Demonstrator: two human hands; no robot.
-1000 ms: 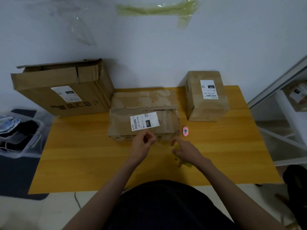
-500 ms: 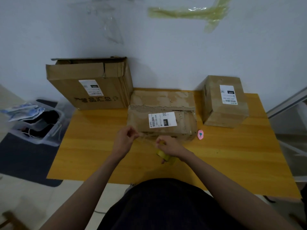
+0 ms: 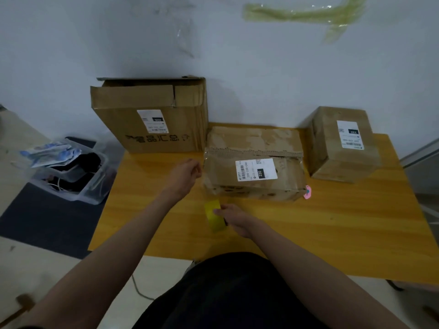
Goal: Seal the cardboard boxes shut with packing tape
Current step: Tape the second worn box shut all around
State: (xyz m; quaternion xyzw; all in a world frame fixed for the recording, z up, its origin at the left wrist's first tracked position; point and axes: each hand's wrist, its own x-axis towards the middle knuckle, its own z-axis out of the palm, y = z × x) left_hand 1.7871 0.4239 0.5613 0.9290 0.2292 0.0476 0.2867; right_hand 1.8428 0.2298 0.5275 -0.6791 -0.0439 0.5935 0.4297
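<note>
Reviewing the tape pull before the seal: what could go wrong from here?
1. The left hand pinches the tape end in the air, away from the roll that the right hand holds: the strip, too faint to see, may fold and stick to itself.
2. The middle box has a torn, ragged top: tape may bond poorly.

We could not tell whether the left hand (image 3: 184, 173) pinched any tape; its fingertips blurred. The right hand (image 3: 234, 216) hid part of the tape roll (image 3: 215, 216).
</note>
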